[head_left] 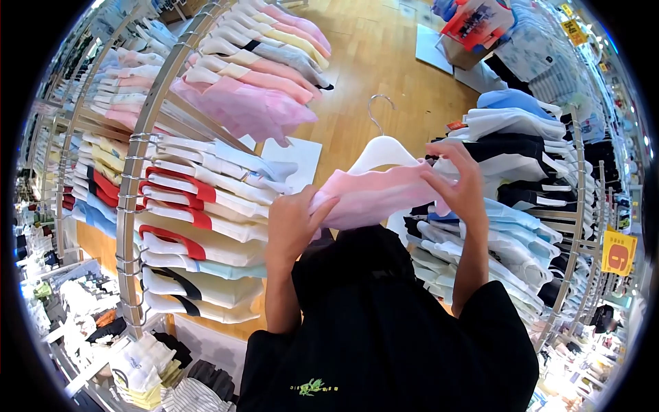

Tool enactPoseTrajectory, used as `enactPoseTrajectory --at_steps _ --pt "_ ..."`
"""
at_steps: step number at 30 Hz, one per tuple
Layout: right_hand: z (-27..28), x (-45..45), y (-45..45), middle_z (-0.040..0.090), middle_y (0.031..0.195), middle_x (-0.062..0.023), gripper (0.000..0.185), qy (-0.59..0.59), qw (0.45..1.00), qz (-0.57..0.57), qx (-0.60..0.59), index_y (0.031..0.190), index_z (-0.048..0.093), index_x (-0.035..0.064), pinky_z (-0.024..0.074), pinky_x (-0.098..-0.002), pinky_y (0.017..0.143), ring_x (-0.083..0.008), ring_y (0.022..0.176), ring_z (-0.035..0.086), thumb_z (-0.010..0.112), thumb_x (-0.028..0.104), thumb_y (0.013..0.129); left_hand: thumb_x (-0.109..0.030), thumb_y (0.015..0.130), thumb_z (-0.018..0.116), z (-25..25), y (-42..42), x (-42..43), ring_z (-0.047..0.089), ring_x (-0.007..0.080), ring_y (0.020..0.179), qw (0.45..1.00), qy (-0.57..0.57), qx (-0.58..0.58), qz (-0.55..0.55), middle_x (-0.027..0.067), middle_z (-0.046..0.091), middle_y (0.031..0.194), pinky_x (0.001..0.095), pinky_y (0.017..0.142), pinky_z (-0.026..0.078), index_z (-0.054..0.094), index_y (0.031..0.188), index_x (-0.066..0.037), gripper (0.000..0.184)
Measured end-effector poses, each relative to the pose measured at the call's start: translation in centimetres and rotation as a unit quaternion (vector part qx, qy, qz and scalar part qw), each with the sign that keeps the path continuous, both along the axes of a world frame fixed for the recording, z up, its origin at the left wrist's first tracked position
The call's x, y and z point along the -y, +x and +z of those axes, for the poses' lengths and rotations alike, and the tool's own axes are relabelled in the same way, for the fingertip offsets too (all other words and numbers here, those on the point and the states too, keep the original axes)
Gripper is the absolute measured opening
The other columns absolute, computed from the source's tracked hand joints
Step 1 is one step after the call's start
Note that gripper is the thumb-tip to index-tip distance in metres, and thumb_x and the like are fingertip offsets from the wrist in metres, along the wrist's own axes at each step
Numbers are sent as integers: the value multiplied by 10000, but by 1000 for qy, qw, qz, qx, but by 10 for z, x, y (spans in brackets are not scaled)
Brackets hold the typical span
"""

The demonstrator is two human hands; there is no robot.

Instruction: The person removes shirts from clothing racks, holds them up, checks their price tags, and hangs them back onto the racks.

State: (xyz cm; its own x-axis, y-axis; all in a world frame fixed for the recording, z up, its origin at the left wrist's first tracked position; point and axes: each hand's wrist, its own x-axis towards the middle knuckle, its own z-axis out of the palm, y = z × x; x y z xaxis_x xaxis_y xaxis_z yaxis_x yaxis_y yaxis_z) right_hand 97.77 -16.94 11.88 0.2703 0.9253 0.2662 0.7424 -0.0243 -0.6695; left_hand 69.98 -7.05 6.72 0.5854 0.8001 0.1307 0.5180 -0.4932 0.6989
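Note:
A pink shirt (374, 196) hangs on a white hanger (386, 151) with a metal hook, held up in front of my body. My left hand (296, 218) is closed on the shirt's left shoulder, thumb over the cloth. At the other shoulder is my right hand (458, 180), its thumb against the fabric and its fingers curved above the hanger's end. Part of the right-hand grip is hidden by the cloth and fingers. The hook points up and away, free of any rail.
On the left, a curved metal rail (130, 199) carries many hung shirts, among them a pink garment (240, 106). Another rack (575, 172) of clothes stands on the right. Folded clothes (144, 364) lie at lower left. A yellow sign (618, 251) hangs far right. Wooden floor (353, 65) lies ahead.

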Motion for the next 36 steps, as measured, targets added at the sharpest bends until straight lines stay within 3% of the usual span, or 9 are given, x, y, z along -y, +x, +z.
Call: enactPoseTrajectory --at_steps 3,6,17,25,31,36 --pt "1 -9 -16 641 927 -69 315 121 985 67 102 962 678 74 469 -362 780 -283 935 561 743 30 656 -422 869 647 1 1 3 565 398 605 1000 -7 -9 -3 197 578 631 450 538 416 584 742 -34 413" --pt "-6 -10 -27 644 929 -84 288 118 979 119 112 942 676 55 467 -372 815 -295 933 563 745 20 665 -414 865 656 -1 1 5 574 393 601 999 -39 -8 2 193 585 636 448 538 425 588 749 -39 398" --pt "-13 -9 -49 622 913 -23 286 64 982 118 135 902 685 94 417 -366 811 -259 931 514 805 123 644 -400 859 672 -2 1 7 578 382 575 1000 -6 11 2 182 594 629 422 520 435 614 784 -34 378" --pt "-17 -9 -54 600 802 -34 153 74 977 147 137 731 602 69 367 -401 805 -269 934 509 752 99 721 -405 865 663 -3 0 8 585 371 572 1000 1 1 20 181 605 630 419 527 436 621 772 -37 382" --pt "-24 -9 -52 590 734 -52 176 86 976 134 147 733 590 61 355 -399 776 -260 883 520 750 135 738 -402 866 660 -2 0 8 587 368 571 1000 -9 11 14 176 605 621 419 533 438 623 776 -38 377" --pt "-21 -8 -47 590 777 -47 219 75 976 142 149 792 619 77 372 -389 787 -254 874 517 788 181 700 -397 866 660 -2 0 9 590 364 573 1000 -15 12 15 172 606 619 419 537 439 623 774 -35 376"
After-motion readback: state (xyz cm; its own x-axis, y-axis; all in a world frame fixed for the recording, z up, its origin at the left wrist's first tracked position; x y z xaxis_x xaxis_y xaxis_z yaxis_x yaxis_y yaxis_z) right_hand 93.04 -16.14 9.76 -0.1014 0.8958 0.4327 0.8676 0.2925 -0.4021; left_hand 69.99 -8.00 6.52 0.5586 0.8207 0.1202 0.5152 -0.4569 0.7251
